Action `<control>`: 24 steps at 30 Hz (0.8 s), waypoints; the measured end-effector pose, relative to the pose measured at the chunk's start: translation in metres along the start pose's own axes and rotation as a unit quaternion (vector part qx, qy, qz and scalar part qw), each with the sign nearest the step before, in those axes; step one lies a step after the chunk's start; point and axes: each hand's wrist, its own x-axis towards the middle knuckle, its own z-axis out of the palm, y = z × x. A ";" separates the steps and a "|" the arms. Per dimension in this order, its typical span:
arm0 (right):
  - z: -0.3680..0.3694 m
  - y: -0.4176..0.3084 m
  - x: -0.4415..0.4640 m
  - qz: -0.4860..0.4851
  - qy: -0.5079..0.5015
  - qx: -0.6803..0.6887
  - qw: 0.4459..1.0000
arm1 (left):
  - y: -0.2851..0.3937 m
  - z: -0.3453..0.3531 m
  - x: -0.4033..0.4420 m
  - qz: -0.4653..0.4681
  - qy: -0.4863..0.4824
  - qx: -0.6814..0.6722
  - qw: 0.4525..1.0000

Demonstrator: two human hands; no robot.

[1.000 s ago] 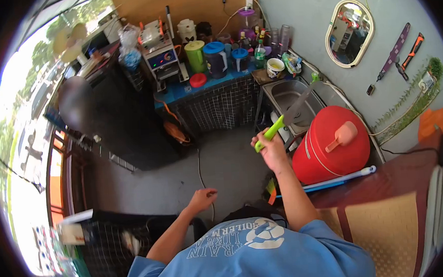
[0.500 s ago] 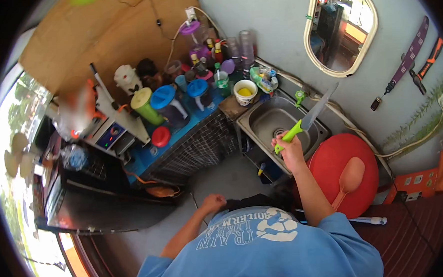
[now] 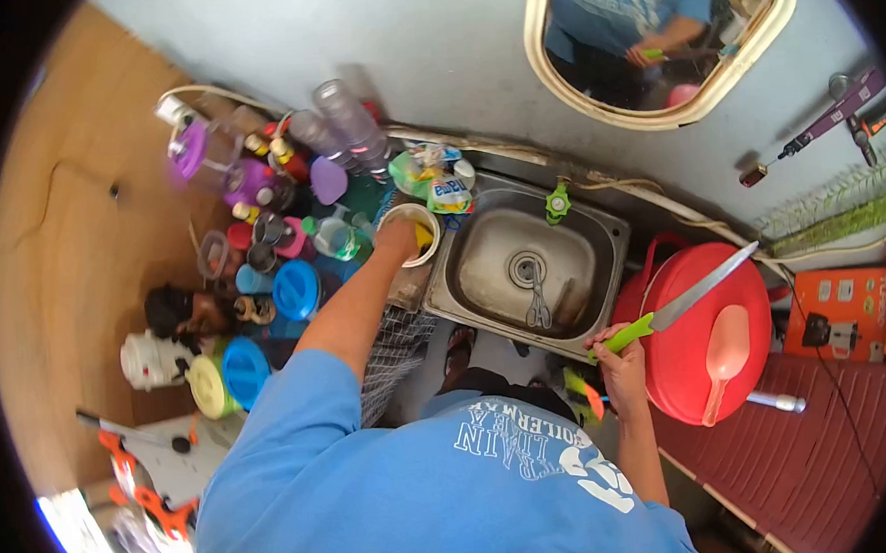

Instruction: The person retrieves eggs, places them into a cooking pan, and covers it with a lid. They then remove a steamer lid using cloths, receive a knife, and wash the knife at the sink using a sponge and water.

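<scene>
Knife [image 3: 677,308], grey, green-handled, fills curled right fingers [image 3: 614,362]; left hand's [image 3: 398,240] fingers are hidden.

left hand [image 3: 395,242]: fingertips hidden in white tub [image 3: 437,243] | yellow thing [image 3: 423,237] in tub: partly covered, unidentifiable | mirror [image 3: 642,51]: cut by top edge | 2 cup stacks [image 3: 348,121]: blurred | purple-lidded container [image 3: 189,150]: blurred

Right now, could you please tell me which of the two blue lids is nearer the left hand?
The blue lid by the light-blue cup is nearer the left hand; the other lid, beside the green jug, sits farther off.
</scene>
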 end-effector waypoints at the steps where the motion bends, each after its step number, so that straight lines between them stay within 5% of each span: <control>1: 0.007 0.003 -0.001 0.000 0.030 0.002 1.000 | -0.002 0.007 0.013 -0.004 -0.035 0.008 0.999; 8: 0.050 0.021 0.003 -0.007 0.129 0.049 0.990 | 0.007 -0.014 0.015 0.042 -0.047 0.016 0.998; 11: 0.053 0.026 0.001 -0.018 0.139 0.056 0.989 | -0.003 -0.031 0.003 0.018 0.077 -0.001 0.997; 24: 0.034 0.030 -0.040 -0.073 0.177 0.088 0.977 | -0.019 -0.054 -0.020 0.134 0.308 -0.264 0.904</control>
